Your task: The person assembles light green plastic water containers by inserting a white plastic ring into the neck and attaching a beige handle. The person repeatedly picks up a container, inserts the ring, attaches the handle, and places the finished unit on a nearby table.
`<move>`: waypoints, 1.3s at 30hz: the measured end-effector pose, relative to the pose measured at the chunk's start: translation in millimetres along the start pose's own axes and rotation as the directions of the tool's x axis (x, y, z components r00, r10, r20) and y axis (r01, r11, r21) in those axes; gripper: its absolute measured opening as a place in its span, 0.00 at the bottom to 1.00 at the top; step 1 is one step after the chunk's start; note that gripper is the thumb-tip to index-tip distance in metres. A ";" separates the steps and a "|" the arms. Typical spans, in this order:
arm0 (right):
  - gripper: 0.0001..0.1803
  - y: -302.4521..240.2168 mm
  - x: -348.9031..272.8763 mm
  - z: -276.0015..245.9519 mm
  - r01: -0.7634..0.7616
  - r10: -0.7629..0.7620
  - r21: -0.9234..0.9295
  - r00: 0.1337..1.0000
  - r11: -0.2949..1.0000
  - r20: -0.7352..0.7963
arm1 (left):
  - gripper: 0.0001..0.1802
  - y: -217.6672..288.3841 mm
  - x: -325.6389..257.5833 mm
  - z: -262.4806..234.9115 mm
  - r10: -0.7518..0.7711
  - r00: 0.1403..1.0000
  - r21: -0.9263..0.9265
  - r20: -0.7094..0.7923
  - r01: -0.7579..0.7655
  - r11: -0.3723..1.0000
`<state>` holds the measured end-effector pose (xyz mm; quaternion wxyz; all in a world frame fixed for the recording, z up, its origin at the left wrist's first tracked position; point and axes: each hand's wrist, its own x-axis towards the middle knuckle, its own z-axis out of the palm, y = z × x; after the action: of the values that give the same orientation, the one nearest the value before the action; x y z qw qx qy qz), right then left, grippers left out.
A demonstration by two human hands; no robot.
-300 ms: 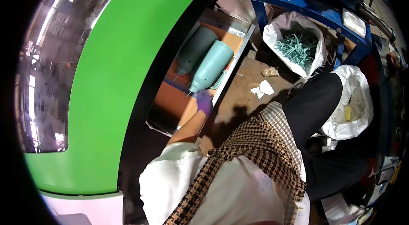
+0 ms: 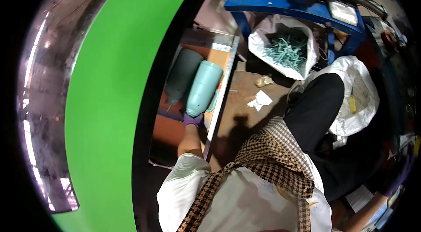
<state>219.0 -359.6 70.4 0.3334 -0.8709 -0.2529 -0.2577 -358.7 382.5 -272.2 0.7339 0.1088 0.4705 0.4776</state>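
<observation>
At the narrow lower end of the turquoise bottle-shaped piece (image 2: 204,87), my left hand (image 2: 193,120), in a purple glove, sits right up against the neck, fingers mostly hidden there; looks like contact, but can't tell how far open it is or whether it grips. Piece lies slanted in the open tray (image 2: 231,56), wide end away from me, its side handle (image 2: 213,101) toward the metal-edged right rim. Dark grey piece (image 2: 184,74) of similar shape lies just left of it. My right hand (image 2: 398,180), also purple-gloved, is at the far right edge of view, dark and partly cut off; can't tell if it's spread or holding something. Right of the tray: brown surface (image 2: 241,100) with crumpled white paper (image 2: 261,100), then a white sack (image 2: 258,39) of turquoise scraps (image 2: 287,52) by the blue desk (image 2: 280,1). Versus the earlier frame: left hand was just below the neck, now overlaps its end; right hand wasn't visible, now shows; view has shifted, both pieces keep the same place in the tray.
</observation>
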 end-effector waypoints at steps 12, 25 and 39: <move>0.19 -189.7 -33.2 129.6 -0.191 -0.137 0.664 0.902 0.723 0.409 | 0.39 12.7 -224.3 236.4 0.693 0.151 0.291 0.705 -0.953 -0.089; 0.30 -257.7 -64.6 179.9 0.286 -0.428 0.467 0.873 0.837 0.233 | 0.47 -164.2 -396.9 397.5 -0.156 -0.408 -0.405 0.900 -0.913 0.050; 0.28 -208.3 -50.0 187.4 0.270 -0.450 0.535 0.861 0.800 0.238 | 0.29 -181.7 -371.8 438.9 -0.232 -0.492 -0.528 0.839 -0.839 -0.132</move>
<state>106.9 -104.4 12.5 0.4331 -0.7253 -0.5284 -0.0848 61.3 116.4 69.4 0.1297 0.9280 -0.1880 0.2943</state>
